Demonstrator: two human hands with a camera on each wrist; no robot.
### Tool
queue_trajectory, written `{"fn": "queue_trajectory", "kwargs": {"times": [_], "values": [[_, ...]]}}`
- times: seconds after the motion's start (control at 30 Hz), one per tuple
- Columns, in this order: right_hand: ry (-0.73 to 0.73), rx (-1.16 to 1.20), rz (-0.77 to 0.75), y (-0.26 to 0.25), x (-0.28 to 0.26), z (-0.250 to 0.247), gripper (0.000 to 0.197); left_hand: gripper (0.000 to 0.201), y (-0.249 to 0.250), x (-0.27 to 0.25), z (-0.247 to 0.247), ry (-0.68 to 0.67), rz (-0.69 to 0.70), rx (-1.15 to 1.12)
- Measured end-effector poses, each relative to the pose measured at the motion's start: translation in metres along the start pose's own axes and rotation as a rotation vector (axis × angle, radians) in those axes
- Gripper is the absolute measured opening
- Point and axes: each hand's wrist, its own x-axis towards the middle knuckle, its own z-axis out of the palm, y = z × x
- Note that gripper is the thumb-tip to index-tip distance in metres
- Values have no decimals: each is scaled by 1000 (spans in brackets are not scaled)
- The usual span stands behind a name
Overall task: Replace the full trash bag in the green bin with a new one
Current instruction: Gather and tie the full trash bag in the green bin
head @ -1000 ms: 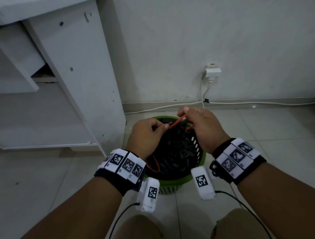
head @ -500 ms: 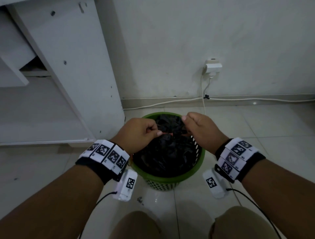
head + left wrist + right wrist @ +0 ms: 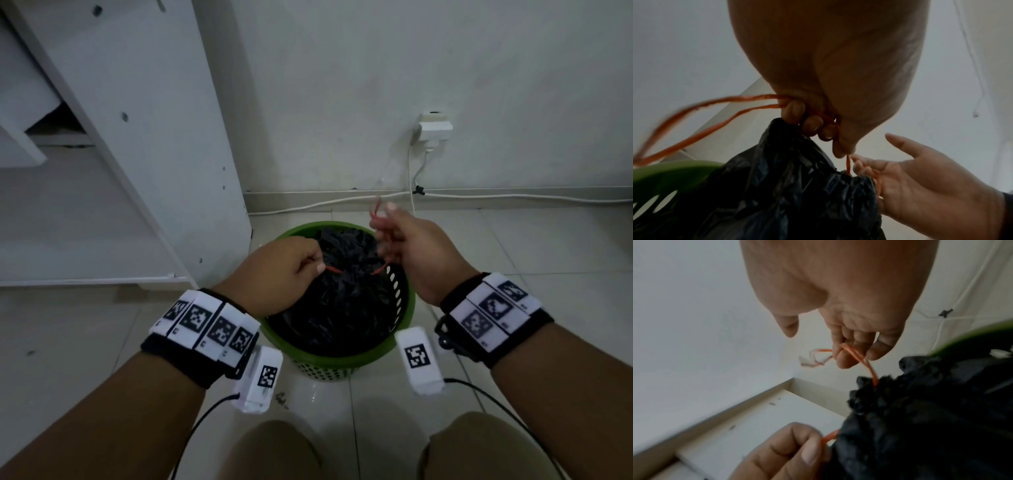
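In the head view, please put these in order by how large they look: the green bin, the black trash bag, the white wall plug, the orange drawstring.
1. green bin
2. black trash bag, which sits inside the bin
3. white wall plug, though it is farther from the camera
4. orange drawstring; only short thin pieces show

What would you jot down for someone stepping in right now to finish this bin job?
Left hand: fingers curled round one orange drawstring of the black trash bag.
Right hand: fingers hooked round the other orange drawstring, raised above the bag's far side.
Bag: sits inside the green bin on the tiled floor, its mouth gathered nearly shut.
Done: strings pulled and the top cinched.
Left: knot the strings if needed, lift the full bag out, fit a new one. No fresh bag shows in any view.
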Motion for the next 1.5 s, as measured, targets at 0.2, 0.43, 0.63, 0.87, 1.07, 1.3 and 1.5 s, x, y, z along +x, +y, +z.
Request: {"fn": "queue_trajectory", "kwargs": {"times": [0.2, 0.43, 0.63, 0.87, 1.07, 1.3, 1.5], "values": [[-188, -391, -202, 5, 0, 29, 46, 26, 13, 6, -7, 228, 246, 289], [-367, -796, -426, 37, -27, 28, 50, 13, 7, 17, -14, 363, 381, 585], [-279, -626, -437, 48, -28, 32, 56, 26, 10, 19, 17, 330, 208, 263], [-200, -478, -441, 49, -24, 26, 57, 23, 12, -4, 40, 173, -125, -480], [7, -594, -501, 44, -21, 28, 39, 21, 9, -7, 46, 186, -200, -562], [-120, -704, -620, 45, -26, 28, 55, 37, 8, 5, 47, 185, -484, -748], [-5, -645, -380, 41, -14, 32, 19, 46, 13, 9, 53, 163, -504, -623]]}}
